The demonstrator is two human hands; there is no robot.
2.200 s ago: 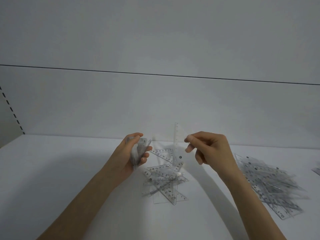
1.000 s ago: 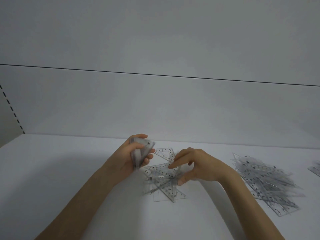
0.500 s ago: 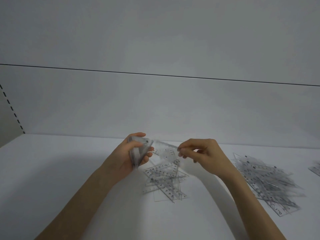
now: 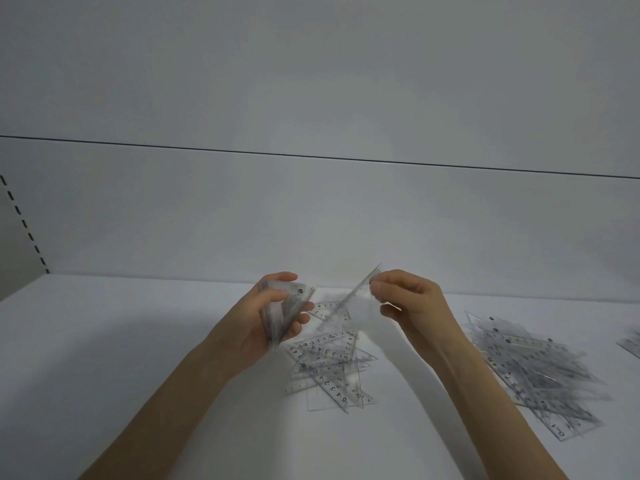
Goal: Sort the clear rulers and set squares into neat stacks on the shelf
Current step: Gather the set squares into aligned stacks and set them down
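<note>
Grip of left hand [image 4: 266, 323] closed round bundle of set squares [image 4: 284, 308], thumb on top, fingers curled underneath. Grip of right hand [image 4: 412, 303] pinching one clear piece [image 4: 346, 301] at upper end, thumb against forefinger. Piece blurred, ruler or set square not clear; slants down-left toward bundle, off shelf. Below, between hands: loose pile [image 4: 332, 368] of rulers and set squares, crisscrossed on white shelf [image 4: 121, 341]. Right of right forearm, apart: larger pile [image 4: 533, 372], fanned, untidy. Far right edge: another ruler [image 4: 632, 344], cut by frame. Behind: back panel [image 4: 311, 216], slotted upright [image 4: 24, 223] at left.
</note>
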